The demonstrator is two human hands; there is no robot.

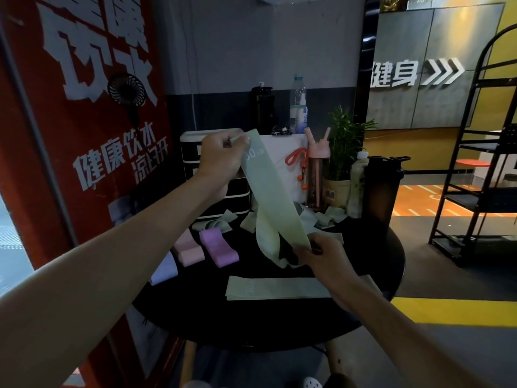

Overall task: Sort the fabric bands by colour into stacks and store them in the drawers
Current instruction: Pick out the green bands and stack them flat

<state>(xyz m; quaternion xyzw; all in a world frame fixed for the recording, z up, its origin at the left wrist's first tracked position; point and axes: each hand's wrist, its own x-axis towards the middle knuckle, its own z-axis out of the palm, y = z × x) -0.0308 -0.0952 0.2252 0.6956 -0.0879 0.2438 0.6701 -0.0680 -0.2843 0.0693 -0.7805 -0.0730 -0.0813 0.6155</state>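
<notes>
Head view. Both hands are up over the round black table [251, 329].

- Left hand [221, 155]: raised above the far left of the table, thumb and fingers pinching the upper end of one pale green band [268, 197].
- Right hand [321, 253]: lower, above the table's middle, pinching the lower end of the same band.
- The band runs taut on a slant between the two hands. "30 LB" is printed near its upper end, and a slack fold hangs below towards the tabletop.

Count of bands on the table:
- Green, flat: one flat green band [279, 287] lies along the near edge, its right end covered by the right forearm.
- Green, loose: a heap of loose green bands [327, 217] lies along the far edge. They overlap and sit partly behind the held band, so the number cannot be told.
- Purple: one purple band [218, 247], left of centre.
- Pink: the pink band [190, 252] is just beside the purple one. Whether it is one or two folded pieces is unclear.
- Lavender: one lavender band [165, 271] at the left edge, cut off by the left forearm.

The drawer unit [190, 152], black with white trim, stands at the far left edge. It is largely hidden by the left hand and the band, so its drawers cannot be counted.

Three bottles stand at the far right edge: the pink bottle [317, 175], the pale bottle [358, 186] and the dark shaker [383, 186]. One potted plant [344, 141] stands behind them.
</notes>
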